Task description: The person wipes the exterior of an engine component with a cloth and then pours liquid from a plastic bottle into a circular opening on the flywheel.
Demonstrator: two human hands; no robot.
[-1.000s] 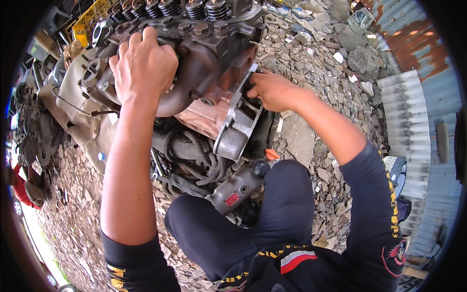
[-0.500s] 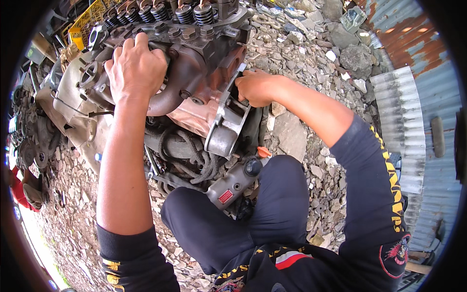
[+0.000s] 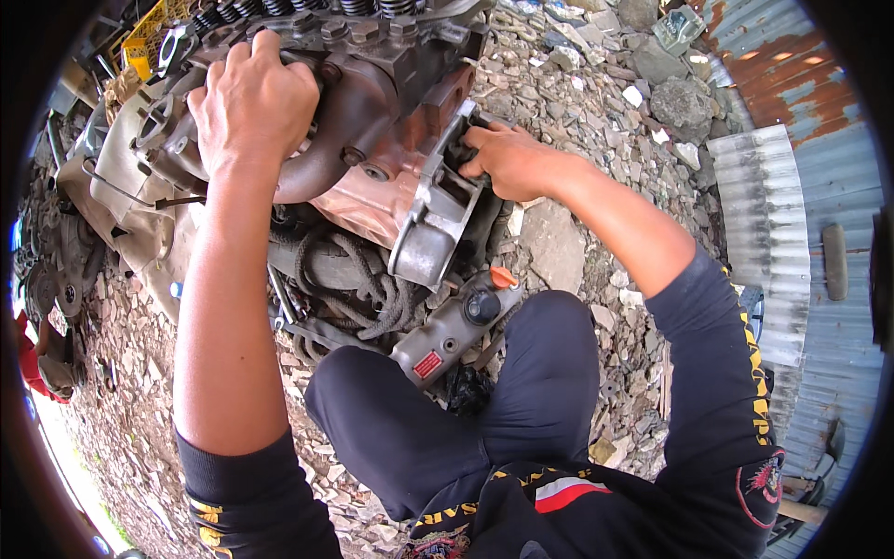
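Note:
A large engine (image 3: 391, 102) with a row of valve springs (image 3: 358, 7) along its top lies in front of me. My left hand (image 3: 251, 102) is closed over the brown curved exhaust manifold (image 3: 321, 172); its fingertips are hidden on the far side. On the right, my right hand (image 3: 517, 160) has its fingers curled round the edge of a silver metal housing (image 3: 436, 219) at the engine's end. Below the engine lies a thick dark rope (image 3: 377, 289) in loops. A grey engine cover (image 3: 447, 335) with a black cap rests by my knees.
Broken stone covers the ground, with larger rocks (image 3: 683, 109) at the upper right. Corrugated metal sheets (image 3: 764, 242) line the right side. A beige cloth (image 3: 121, 191) and several metal parts (image 3: 56, 279) lie at the left. Behind the engine stands a yellow crate (image 3: 149, 37).
The engine and my left hand have shifted a little away from me, higher in the picture. My right hand is slightly farther right. More of the grey cover and its orange piece shows.

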